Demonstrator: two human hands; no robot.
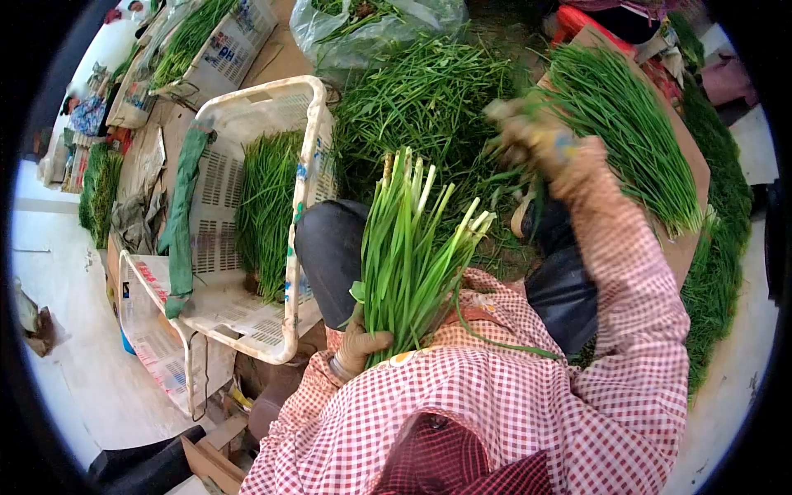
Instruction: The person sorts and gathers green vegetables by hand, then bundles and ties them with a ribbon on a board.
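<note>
The left hand (360, 345) holds a bunch (404, 256) by the lap; the right hand (535, 136) is blurred, its grip unclear. Greens (268, 210) fill only the right part of the crate (290, 289); uncrated stalks (623, 128) lie along the board's right edge.

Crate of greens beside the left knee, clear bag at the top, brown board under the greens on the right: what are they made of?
Crate: likely moulded plastic, off-white and dull, going by its slotted walls and rounded rim.
Bag: thin plastic film, it seems; see-through, creased and shiny.
Board: flat, matt brown; cardboard or wood, I can't tell which.
</note>
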